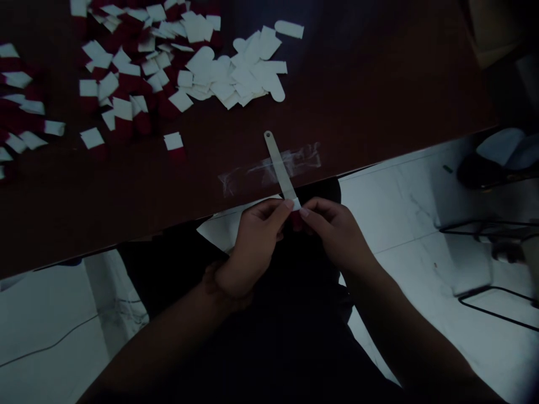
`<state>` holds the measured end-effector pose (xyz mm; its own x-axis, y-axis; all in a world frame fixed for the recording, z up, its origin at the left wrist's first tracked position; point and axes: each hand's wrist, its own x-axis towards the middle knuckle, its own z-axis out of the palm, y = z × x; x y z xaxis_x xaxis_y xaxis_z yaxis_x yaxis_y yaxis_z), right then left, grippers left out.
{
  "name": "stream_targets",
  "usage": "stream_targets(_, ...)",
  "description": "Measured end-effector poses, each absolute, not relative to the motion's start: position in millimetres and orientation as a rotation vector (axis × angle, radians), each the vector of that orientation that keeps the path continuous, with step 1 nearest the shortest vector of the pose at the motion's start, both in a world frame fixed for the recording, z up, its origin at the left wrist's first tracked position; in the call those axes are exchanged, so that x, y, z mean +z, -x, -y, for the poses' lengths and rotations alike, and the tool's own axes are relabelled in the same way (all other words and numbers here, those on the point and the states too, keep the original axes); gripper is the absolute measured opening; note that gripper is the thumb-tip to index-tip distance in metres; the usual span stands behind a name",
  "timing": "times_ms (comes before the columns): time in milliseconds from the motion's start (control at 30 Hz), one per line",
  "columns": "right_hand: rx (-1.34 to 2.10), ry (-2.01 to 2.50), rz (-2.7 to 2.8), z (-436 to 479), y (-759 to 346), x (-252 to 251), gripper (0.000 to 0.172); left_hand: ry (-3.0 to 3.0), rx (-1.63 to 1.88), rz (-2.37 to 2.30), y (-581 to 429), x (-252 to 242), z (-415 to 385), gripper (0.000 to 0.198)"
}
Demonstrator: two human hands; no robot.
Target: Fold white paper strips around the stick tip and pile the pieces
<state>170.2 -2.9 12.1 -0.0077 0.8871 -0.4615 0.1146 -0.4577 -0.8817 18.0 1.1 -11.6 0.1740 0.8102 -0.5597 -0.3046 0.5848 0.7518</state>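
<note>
A flat, pale metal strip (278,163) with a hole at its far end lies under clear tape (310,157) and juts over the table's near edge. At its near end is a small red pouch with a white band (297,204), like a tiny sock. My left hand (255,238) pinches the pouch's left side between thumb and fingers. On the other side, my right hand (339,227) pinches it the same way. The pouch appears to be around the strip's tip; its lower part is dim and partly hidden by my fingers.
On the dark table (379,90) lie a heap of red-and-white pouches (123,109), a pile of white rounded pieces (248,70) and another pouch group (31,106) at far left. A single pouch (173,141) lies nearer. Black metal legs (497,292) stand on the right floor.
</note>
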Motion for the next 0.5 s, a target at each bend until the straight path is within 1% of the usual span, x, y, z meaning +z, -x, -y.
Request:
stream_targets(100,1.508,1.644,1.093,4.7,-172.8,9.2,0.020,-0.536,0.881,-1.192,-20.6,-14.7,-1.7,0.031)
stream_targets(200,1.401,1.719,1.159,13.1,-176.8,12.2,0.023,-0.548,0.822,-1.237,-15.9,-12.4,2.1,0.038)
stream_targets(233,1.312,1.758,1.165,15.5,-178.2,13.9,0.024,-0.572,0.779,-1.229,-13.5,-11.0,3.1,0.037)
stream_targets(300,0.997,1.823,1.129,14.0,-181.1,17.9,0.023,-0.659,0.695,-1.183,-9.5,-8.1,3.8,0.035)
stream_targets(400,0.581,1.745,1.145,-15.7,-183.2,27.5,0.019,-0.661,0.676,-1.099,-7.9,-3.2,3.4,0.033)
stream_targets(467,0.373,1.704,1.366,-55.0,-181.8,33.3,0.016,-0.613,0.695,-1.069,-9.0,0.0,4.1,0.032)
stream_targets(500,0.335,1.659,1.545,-78.1,-180.1,34.3,0.014,-0.597,0.702,-1.057,-9.6,1.3,5.0,0.032)
